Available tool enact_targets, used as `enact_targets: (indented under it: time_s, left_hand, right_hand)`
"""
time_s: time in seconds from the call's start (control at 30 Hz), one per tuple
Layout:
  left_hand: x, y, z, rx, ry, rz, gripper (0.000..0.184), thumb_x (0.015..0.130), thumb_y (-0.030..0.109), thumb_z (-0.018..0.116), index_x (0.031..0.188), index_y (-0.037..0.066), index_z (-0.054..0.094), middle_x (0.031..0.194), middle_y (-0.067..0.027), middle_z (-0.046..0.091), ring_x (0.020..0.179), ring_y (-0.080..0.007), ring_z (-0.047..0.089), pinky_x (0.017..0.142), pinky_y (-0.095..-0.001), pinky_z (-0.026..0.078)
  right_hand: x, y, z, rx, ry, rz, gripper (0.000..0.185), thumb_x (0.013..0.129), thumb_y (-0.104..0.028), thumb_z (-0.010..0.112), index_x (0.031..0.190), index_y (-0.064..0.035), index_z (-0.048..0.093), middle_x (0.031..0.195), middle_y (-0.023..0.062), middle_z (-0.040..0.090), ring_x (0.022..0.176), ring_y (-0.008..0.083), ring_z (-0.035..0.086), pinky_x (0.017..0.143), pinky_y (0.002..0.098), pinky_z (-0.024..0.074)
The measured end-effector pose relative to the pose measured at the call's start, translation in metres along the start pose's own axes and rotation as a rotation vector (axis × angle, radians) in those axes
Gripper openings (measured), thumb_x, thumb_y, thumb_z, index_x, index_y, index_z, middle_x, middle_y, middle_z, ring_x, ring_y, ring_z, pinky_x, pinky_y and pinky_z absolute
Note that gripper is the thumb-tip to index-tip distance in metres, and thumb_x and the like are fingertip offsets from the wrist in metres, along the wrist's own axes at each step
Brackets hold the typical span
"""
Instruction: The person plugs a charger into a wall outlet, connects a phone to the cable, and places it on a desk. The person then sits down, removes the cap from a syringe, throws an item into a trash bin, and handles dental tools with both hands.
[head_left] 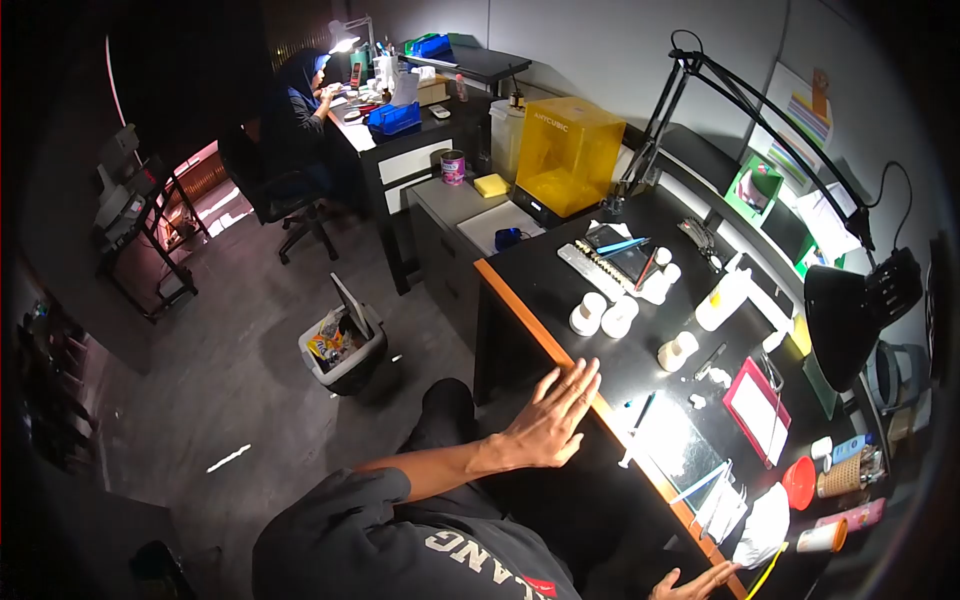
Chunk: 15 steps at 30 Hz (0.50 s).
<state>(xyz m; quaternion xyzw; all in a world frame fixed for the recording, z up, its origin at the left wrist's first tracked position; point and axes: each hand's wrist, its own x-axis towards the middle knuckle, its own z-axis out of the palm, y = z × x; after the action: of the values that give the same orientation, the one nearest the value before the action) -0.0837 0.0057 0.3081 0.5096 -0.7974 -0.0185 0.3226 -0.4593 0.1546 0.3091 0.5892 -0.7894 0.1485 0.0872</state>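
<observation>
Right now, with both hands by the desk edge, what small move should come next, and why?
I'd probably ease the left hand toward the thin dark tool near the orange desk edge: that hand is open with nothing visibly held, and the tool lies close by, in clear view beside the bright patch of light.

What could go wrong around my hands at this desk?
Your left hand might brush the dark stick near the orange edge and roll it off. Your right hand might drag the white wad beside it. The lamp's glare could hide small bits.
</observation>
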Motion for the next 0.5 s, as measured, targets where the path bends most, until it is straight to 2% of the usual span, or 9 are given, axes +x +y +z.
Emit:
enact_targets:
  time_s: [0.03, 0.07, 0.17, 0.2, 0.3, 0.33, 0.43, 0.47, 0.5]
  left_hand:
    - [-0.001, -0.003, 0.005, 0.136, -0.097, 0.002, 0.094, 0.082, 0.022, 0.072, 0.156, -0.011, 0.025, 0.166, -0.0297, 0.019, 0.155, -0.0423, 0.021, 0.121, -0.0547, 0.021]
    - [-0.005, -0.002, 0.009, 0.049, -0.028, -0.018, 0.093, 0.082, 0.022, 0.071, 0.156, -0.01, 0.025, 0.166, -0.0294, 0.019, 0.155, -0.0419, 0.022, 0.121, -0.0548, 0.02]
    - [-0.001, -0.001, 0.011, -0.008, 0.074, -0.01, 0.092, 0.082, 0.021, 0.07, 0.156, -0.01, 0.026, 0.165, -0.0292, 0.021, 0.155, -0.0412, 0.023, 0.121, -0.0546, 0.019]
    - [-0.001, -0.001, 0.01, 0.011, 0.086, -0.005, 0.091, 0.082, 0.021, 0.07, 0.156, -0.01, 0.027, 0.165, -0.0293, 0.021, 0.155, -0.041, 0.023, 0.121, -0.0546, 0.019]
    - [-0.003, -0.007, 0.017, 0.056, 0.021, 0.012, 0.089, 0.082, 0.02, 0.069, 0.155, -0.01, 0.029, 0.165, -0.0297, 0.022, 0.155, -0.0414, 0.023, 0.121, -0.0553, 0.018]
    - [-0.002, 0.002, 0.009, -0.088, 0.101, -0.066, 0.085, 0.082, 0.018, 0.067, 0.153, -0.011, 0.032, 0.164, -0.03, 0.023, 0.155, -0.0415, 0.023, 0.121, -0.0562, 0.017]
    - [-0.002, -0.007, 0.01, 0.137, -0.039, 0.028, 0.083, 0.082, 0.016, 0.065, 0.153, -0.011, 0.032, 0.165, -0.0297, 0.023, 0.154, -0.0418, 0.023, 0.121, -0.057, 0.016]
    - [-0.002, -0.007, 0.008, 0.125, 0.031, 0.07, 0.082, 0.083, 0.017, 0.065, 0.154, -0.011, 0.031, 0.165, -0.0294, 0.024, 0.154, -0.0415, 0.024, 0.121, -0.0561, 0.016]
    - [-0.003, -0.004, 0.006, -0.098, 0.084, 0.05, 0.082, 0.084, 0.017, 0.064, 0.154, -0.01, 0.031, 0.165, -0.029, 0.024, 0.154, -0.0414, 0.025, 0.121, -0.0557, 0.015]
  right_hand:
    - [0.0, 0.002, 0.005, 0.06, 0.081, -0.016, 0.095, 0.082, -0.028, 0.068, 0.158, 0.0071, 0.024, 0.162, 0.034, 0.025, 0.15, 0.0506, 0.025, 0.115, 0.0629, 0.032]
    - [0.001, 0.006, 0.006, 0.043, 0.1, -0.061, 0.097, 0.08, -0.025, 0.068, 0.159, 0.0078, 0.022, 0.162, 0.0352, 0.023, 0.151, 0.0512, 0.024, 0.115, 0.0626, 0.0316]
    - [0.001, -0.011, -0.009, -0.084, -0.135, 0.06, 0.099, 0.078, -0.025, 0.067, 0.159, 0.0087, 0.021, 0.163, 0.0353, 0.022, 0.152, 0.0505, 0.022, 0.115, 0.0651, 0.0297]
    - [-0.003, 0.014, 0.02, 0.039, 0.13, -0.031, 0.101, 0.077, -0.026, 0.068, 0.16, 0.0064, 0.019, 0.165, 0.0303, 0.022, 0.155, 0.0443, 0.018, 0.115, 0.0688, 0.0278]
    - [0.001, 0.0, -0.001, -0.095, -0.113, 0.0, 0.103, 0.076, -0.027, 0.068, 0.16, 0.0066, 0.018, 0.165, 0.03, 0.021, 0.156, 0.0435, 0.017, 0.114, 0.0713, 0.0263]
    - [0.002, -0.01, -0.007, -0.046, -0.127, 0.076, 0.104, 0.076, -0.028, 0.069, 0.159, 0.0081, 0.019, 0.163, 0.0345, 0.022, 0.154, 0.0473, 0.019, 0.115, 0.0711, 0.0255]
    - [0.004, -0.017, -0.003, -0.183, 0.073, -0.058, 0.074, 0.083, -0.023, 0.068, 0.147, 0.0008, 0.039, 0.147, 0.0274, 0.043, 0.138, 0.04, 0.039, 0.108, 0.0591, 0.0357]
    - [0.003, -0.018, -0.002, -0.23, 0.134, -0.102, 0.064, 0.086, -0.021, 0.067, 0.143, -0.0016, 0.045, 0.141, 0.0251, 0.05, 0.133, 0.0375, 0.045, 0.106, 0.0551, 0.0392]
    - [0.003, -0.017, -0.003, -0.279, 0.2, -0.145, 0.055, 0.088, -0.019, 0.066, 0.139, -0.004, 0.052, 0.135, 0.0227, 0.057, 0.128, 0.035, 0.052, 0.104, 0.0511, 0.0426]
